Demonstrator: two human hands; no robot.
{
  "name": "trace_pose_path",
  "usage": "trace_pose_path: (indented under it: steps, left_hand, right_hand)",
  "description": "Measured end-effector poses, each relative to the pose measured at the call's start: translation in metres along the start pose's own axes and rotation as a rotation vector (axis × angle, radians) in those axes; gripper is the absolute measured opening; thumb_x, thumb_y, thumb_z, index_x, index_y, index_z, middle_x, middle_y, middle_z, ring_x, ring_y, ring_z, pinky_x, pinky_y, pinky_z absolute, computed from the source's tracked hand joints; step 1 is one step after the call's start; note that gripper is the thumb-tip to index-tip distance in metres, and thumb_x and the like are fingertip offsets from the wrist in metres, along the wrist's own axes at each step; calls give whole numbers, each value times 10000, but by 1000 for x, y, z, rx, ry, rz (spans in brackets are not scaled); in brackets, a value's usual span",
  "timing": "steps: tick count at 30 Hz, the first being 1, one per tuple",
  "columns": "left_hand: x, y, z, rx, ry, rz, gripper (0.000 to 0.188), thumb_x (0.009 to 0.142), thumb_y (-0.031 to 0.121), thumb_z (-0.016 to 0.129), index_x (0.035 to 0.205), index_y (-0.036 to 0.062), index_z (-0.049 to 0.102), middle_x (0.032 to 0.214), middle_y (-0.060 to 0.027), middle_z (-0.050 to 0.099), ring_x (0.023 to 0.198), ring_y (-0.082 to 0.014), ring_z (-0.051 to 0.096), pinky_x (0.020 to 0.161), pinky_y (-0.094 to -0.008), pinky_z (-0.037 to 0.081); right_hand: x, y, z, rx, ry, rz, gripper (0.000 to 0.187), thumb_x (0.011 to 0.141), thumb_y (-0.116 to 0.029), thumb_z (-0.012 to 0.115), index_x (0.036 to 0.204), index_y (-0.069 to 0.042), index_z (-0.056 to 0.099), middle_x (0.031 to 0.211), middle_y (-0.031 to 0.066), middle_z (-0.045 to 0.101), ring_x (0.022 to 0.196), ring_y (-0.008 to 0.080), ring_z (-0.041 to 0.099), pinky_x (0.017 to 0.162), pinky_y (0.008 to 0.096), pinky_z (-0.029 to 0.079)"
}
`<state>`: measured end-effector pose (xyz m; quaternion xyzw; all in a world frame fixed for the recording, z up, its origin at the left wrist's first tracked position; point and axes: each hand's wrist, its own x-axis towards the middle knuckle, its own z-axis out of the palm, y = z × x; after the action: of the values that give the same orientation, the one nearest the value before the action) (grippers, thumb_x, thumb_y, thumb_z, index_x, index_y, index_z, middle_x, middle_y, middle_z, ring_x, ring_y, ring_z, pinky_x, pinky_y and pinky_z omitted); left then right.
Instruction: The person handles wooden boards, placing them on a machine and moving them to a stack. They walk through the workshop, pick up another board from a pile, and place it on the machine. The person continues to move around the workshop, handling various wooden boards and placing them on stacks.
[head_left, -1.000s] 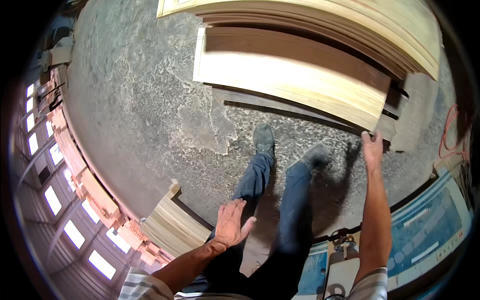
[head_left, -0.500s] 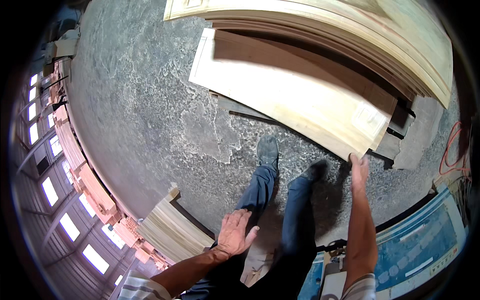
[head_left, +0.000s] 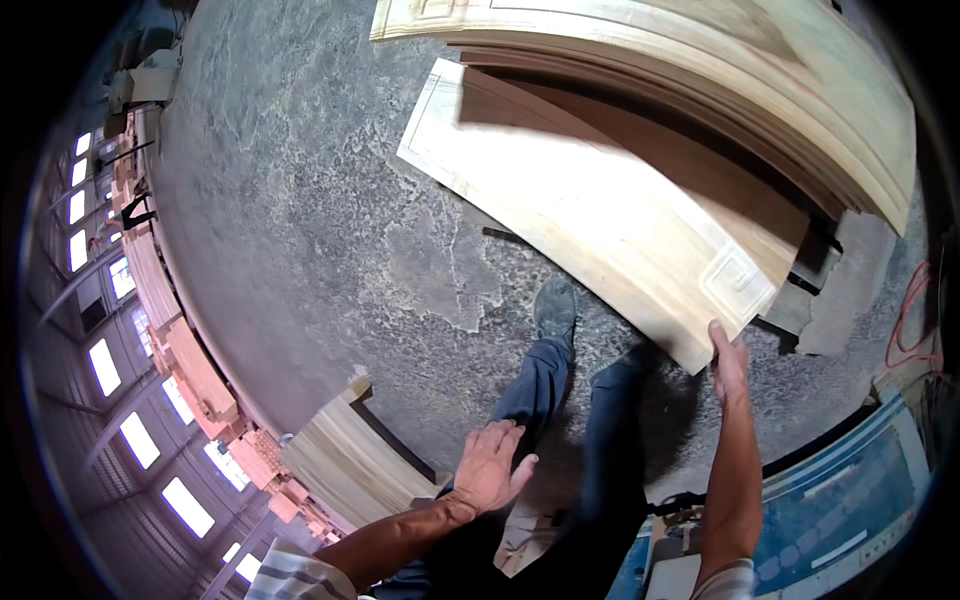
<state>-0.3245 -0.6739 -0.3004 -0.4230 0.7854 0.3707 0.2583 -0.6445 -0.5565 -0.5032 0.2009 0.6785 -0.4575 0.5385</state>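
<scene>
Two hands and two forearms, both entering from the lower edge; left hand palm down over the left thigh, wrist bent slightly, fingers extended and holding nothing, thumb spread to the right; contact with the trouser leg cannot be told; right forearm nearly upright in view, right hand grasping the near right corner of one pale wooden panel, thumb on the upper face, the other fingers largely hidden at the edge; two legs in blue trousers, one shoe clear, the other lost in shadow; the panel is long, flat and smooth, lying slantwise ahead of the feet, one raised rectangular moulding near its right end; one browner panel lies partly beneath it, at a different angle; lower left, one bundle of striped, pale planks; lower right, one blue-topped bench with a light border; beyond the held panel, one layered stack of panels, layers too tight to count, top one pale with moulded edges; one thin, looped orange-red cord at right; floor grey, rough, mottled; far left, piled pinkish timber before a ribbed wall with several bright windows.
</scene>
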Motion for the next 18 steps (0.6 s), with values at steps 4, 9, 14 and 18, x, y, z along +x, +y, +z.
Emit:
trace_pose_path:
  steps: [4, 9, 14, 18]
  left_hand:
    - [-3, 0, -3, -19, 36, 2, 450, 794, 300, 555, 1116, -10, 502, 1128, -164, 493, 1059, -300, 450, 898, -409, 323]
    - [-15, -3, -4, -63, 148, 2, 431, 798, 287, 547, 1110, -8, 509, 1122, -167, 498, 1050, -319, 454, 920, -412, 316]
    - [-50, -4, -19, -273, 241, -130, 427, 787, 291, 551, 1085, -12, 516, 1073, -183, 528, 1011, -348, 484, 867, -420, 366]
    - [-82, -11, -50, -508, 355, -371, 440, 812, 326, 528, 1102, -5, 512, 1103, -190, 527, 1054, -346, 476, 908, -409, 372]
  right_hand:
    - [-55, -18, 9, -108, -78, 80, 421, 792, -236, 637, 1141, -54, 488, 936, 21, 591, 678, 91, 563, 446, 196, 413]
    - [-138, -53, 39, -293, -132, 175, 535, 699, -175, 707, 1177, -41, 507, 1030, 73, 592, 910, 160, 561, 769, 315, 446]
    - [-228, -86, 93, -313, -234, -53, 458, 742, -120, 653, 1150, 40, 520, 1087, 92, 576, 969, 174, 533, 862, 282, 399]
    - [-289, -99, 153, -204, -270, -218, 452, 756, -113, 607, 1160, 58, 500, 1113, 121, 553, 1006, 200, 511, 878, 292, 385]
